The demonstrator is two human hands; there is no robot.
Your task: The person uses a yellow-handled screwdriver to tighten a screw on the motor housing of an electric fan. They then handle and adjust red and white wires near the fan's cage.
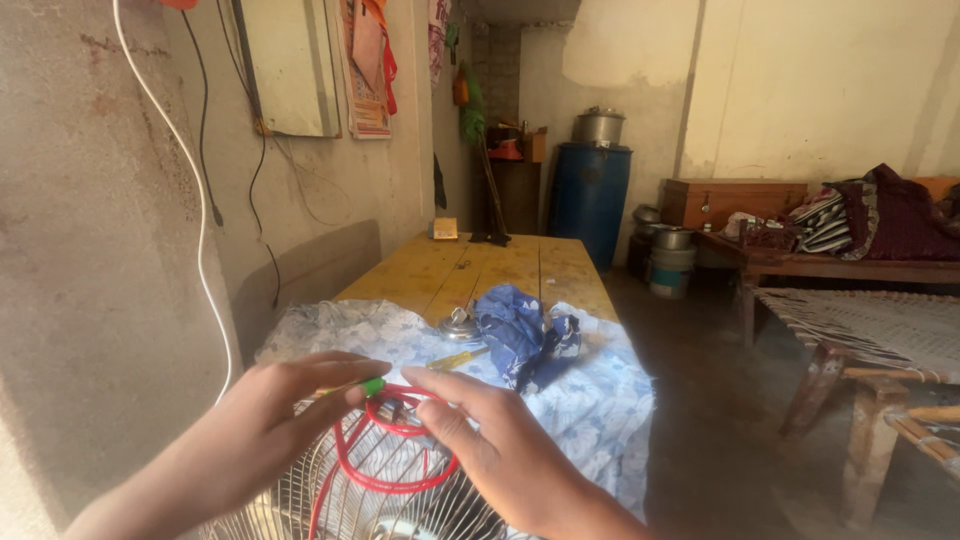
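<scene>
Both hands meet over a wire fan guard [400,500] at the near edge of a long wooden table [520,265], which is partly covered by a flowered cloth [600,400]. The left hand [265,425] pinches a small green-tipped piece [372,386] between thumb and fingers, and the right hand [490,440] grips the loops of red wire [395,455] that lie across the guard; neither hand is released. The wire sits in loose coils on top of the grille, touching it, and its ends are hidden under the fingers, so whether anything is joined cannot be told. Judging from this, the work looks to be in its middle: the wire is gathered and held, but it hangs slack and is not fastened anywhere visible. Farther along the cloth lie a yellow-handled screwdriver [458,358], a small shiny metal cap [459,325] and a crumpled blue rag [522,335], all untouched. A white cable [200,230] hangs down the wall at the left.
</scene>
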